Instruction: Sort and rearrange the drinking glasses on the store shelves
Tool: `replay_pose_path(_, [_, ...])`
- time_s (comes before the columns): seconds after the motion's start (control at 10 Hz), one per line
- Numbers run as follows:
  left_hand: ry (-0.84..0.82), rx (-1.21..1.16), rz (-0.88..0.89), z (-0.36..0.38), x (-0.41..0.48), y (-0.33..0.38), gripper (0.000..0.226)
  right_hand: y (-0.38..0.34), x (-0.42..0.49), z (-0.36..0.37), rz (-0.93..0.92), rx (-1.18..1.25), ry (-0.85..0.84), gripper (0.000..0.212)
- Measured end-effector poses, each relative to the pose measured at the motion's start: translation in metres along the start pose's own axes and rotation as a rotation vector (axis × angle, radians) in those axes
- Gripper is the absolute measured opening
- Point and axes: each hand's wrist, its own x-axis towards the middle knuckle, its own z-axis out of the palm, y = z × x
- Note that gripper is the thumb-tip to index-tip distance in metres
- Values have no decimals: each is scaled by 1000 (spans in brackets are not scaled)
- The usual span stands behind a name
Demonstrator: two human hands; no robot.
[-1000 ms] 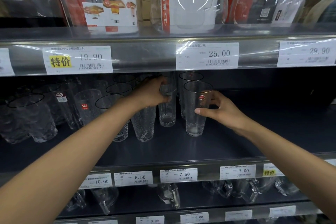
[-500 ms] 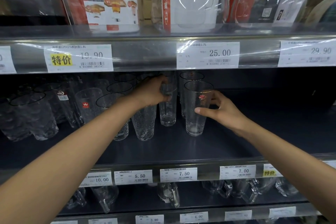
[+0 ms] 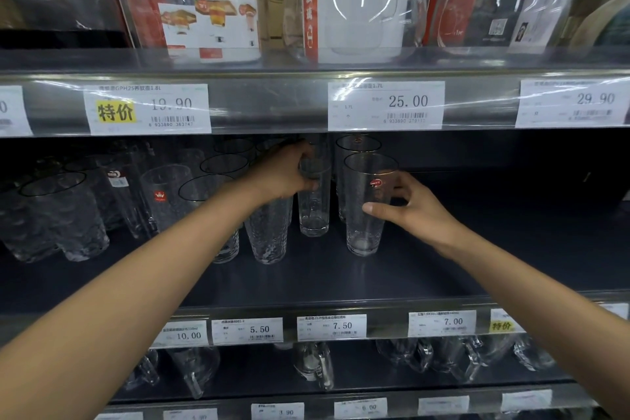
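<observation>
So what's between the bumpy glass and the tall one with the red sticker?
A thinner plain glass, gripped near its top by the left hand, as the head view shows.

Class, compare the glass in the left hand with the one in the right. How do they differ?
The left-hand glass is narrow and straight-sided; the right-hand glass is wider and tapered. Only the right-hand glass carries a red sticker, and it stands nearer the front. Both are clear and upright.

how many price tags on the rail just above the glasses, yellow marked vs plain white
yellow-marked price tag, 19.90: 1
plain white price tags, 25.00, 29.90, and one cut off at the left edge: 3
total: 4
</observation>
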Motion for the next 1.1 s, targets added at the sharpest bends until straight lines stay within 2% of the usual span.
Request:
replay_pose_path(0.4, [11, -5, -6, 1, 1, 0, 61, -2, -2, 0, 3, -16, -14, 47])
replay_pose_path(0.7, [-56, 43, 16, -8, -1, 10, 80, -5, -3, -2, 8, -14, -29, 50])
replay_pose_path(0.8, [-44, 15, 38, -16, -10, 17, 68, -6, -8, -5, 7, 15, -39, 47])
replay_pose_path(0.9, [-31, 39, 40, -23, -20, 21, 46, -9, -14, -8, 7, 41, -16, 51])
replay_pose_path(1.0, [-12, 23, 53, -31, -45, 28, 22, -16, -24, -13, 13, 80, 90, 55])
replay_pose_path(1.1, [29, -8, 66, -37, -64, 30, 19, -20, -35, -17, 26, 104, 154, 52])
